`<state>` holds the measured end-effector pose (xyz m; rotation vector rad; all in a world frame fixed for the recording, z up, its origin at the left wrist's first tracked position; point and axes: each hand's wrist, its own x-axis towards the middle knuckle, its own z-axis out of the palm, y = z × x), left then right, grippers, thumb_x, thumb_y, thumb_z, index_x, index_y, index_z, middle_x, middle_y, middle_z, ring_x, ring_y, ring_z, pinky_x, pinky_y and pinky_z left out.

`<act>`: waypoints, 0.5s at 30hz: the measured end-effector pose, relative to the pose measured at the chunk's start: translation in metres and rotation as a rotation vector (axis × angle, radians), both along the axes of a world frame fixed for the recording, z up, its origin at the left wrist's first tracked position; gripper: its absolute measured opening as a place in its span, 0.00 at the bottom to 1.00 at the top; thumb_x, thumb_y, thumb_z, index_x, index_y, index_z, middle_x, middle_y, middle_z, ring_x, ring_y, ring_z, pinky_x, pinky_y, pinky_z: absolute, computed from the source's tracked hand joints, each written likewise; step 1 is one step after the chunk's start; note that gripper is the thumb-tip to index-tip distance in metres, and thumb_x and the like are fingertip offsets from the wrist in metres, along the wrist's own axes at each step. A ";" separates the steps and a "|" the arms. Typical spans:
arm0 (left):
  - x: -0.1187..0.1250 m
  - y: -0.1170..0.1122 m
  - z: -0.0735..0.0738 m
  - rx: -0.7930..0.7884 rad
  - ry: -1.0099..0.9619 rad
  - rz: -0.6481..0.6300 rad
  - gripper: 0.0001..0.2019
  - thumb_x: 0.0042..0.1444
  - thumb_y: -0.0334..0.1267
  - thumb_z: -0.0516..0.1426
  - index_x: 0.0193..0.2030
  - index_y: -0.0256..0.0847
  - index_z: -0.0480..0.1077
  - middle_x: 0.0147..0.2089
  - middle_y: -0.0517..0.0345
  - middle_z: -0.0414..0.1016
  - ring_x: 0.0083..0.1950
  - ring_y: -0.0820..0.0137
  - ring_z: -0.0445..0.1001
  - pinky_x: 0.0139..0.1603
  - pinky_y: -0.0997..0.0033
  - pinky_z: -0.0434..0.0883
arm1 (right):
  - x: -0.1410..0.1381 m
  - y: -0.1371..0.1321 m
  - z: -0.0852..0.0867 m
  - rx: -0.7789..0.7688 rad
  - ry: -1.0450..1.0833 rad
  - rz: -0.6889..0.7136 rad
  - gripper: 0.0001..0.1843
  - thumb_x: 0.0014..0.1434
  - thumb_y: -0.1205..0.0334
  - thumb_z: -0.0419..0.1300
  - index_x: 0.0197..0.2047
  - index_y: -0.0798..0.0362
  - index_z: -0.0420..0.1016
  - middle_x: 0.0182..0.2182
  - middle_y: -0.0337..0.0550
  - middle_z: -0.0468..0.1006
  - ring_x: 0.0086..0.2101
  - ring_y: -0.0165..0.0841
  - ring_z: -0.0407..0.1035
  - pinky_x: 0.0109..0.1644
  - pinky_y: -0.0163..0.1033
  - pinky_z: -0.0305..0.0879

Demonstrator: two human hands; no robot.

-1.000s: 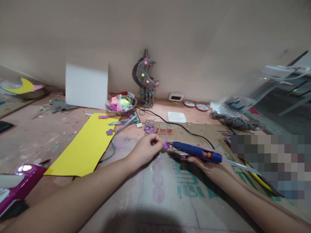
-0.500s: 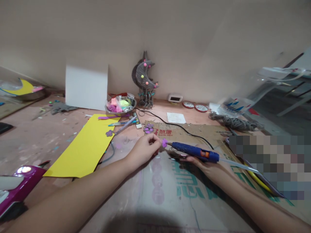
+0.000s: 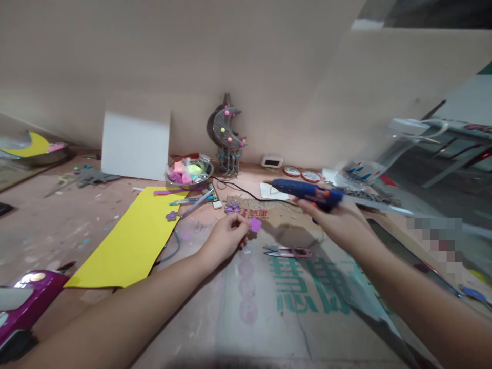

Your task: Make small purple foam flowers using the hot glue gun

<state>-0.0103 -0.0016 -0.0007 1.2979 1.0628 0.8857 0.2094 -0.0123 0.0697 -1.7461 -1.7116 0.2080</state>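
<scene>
Between the pinched fingers of my left hand (image 3: 228,234) is a small purple paper flower (image 3: 255,224). My right hand (image 3: 338,220) grips a blue hot glue gun (image 3: 307,192), whose nozzle points left and sits above a white square (image 3: 273,191). A clear glue stick (image 3: 378,206) juts from its back end. Thread snips (image 3: 288,251) with pink handles lie on the cardboard below the glue gun. Just beyond my left hand rest several purple flowers (image 3: 232,207) with grey edges. Another such flower (image 3: 171,216) lies on the yellow sheet (image 3: 126,241).
A metal bowl (image 3: 188,183) of coloured clay stands at the back, beside a grey crescent moon ornament (image 3: 226,128). A black cord (image 3: 253,191) crosses the table. Pens (image 3: 196,203) lie near the yellow sheet. Grey yarn (image 3: 369,195) and a clear plastic jug (image 3: 369,164) are at right.
My right hand has moved the glue gun up and away from the flower, uncovering the snips. My left hand still holds the flower, now turned with its face showing. The view has shifted slightly.
</scene>
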 end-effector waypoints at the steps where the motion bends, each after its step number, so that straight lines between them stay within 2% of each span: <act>1: 0.000 0.000 0.000 0.005 0.004 -0.002 0.06 0.51 0.38 0.52 0.27 0.39 0.61 0.19 0.65 0.64 0.19 0.78 0.63 0.22 0.79 0.62 | 0.004 0.017 -0.001 -0.037 -0.080 -0.064 0.20 0.49 0.45 0.58 0.36 0.54 0.76 0.26 0.45 0.77 0.31 0.42 0.71 0.34 0.42 0.65; 4: 0.000 0.000 -0.001 0.031 0.021 -0.022 0.07 0.51 0.39 0.52 0.27 0.38 0.62 0.20 0.65 0.65 0.20 0.78 0.64 0.22 0.79 0.62 | 0.018 0.065 -0.012 -0.158 -0.181 -0.114 0.20 0.52 0.47 0.57 0.38 0.56 0.75 0.28 0.48 0.78 0.33 0.42 0.72 0.38 0.42 0.64; 7: 0.000 0.000 -0.001 0.057 0.032 -0.035 0.07 0.51 0.39 0.52 0.27 0.38 0.62 0.20 0.65 0.64 0.20 0.78 0.63 0.23 0.79 0.62 | 0.028 0.096 -0.028 -0.203 -0.202 -0.114 0.20 0.54 0.50 0.55 0.38 0.59 0.74 0.28 0.51 0.78 0.32 0.41 0.72 0.37 0.42 0.64; 11: 0.000 0.000 -0.003 0.073 0.043 -0.041 0.07 0.51 0.40 0.52 0.27 0.39 0.61 0.20 0.65 0.65 0.20 0.78 0.64 0.23 0.78 0.62 | 0.037 0.110 -0.044 -0.227 -0.254 -0.089 0.22 0.55 0.49 0.54 0.38 0.62 0.73 0.30 0.55 0.78 0.36 0.43 0.72 0.41 0.41 0.63; 15: 0.000 0.001 -0.003 0.073 0.042 -0.049 0.07 0.51 0.39 0.52 0.27 0.39 0.61 0.20 0.66 0.65 0.20 0.77 0.64 0.22 0.78 0.62 | 0.046 0.107 -0.047 -0.243 -0.315 -0.067 0.25 0.57 0.48 0.52 0.45 0.63 0.71 0.33 0.56 0.79 0.35 0.41 0.72 0.39 0.39 0.63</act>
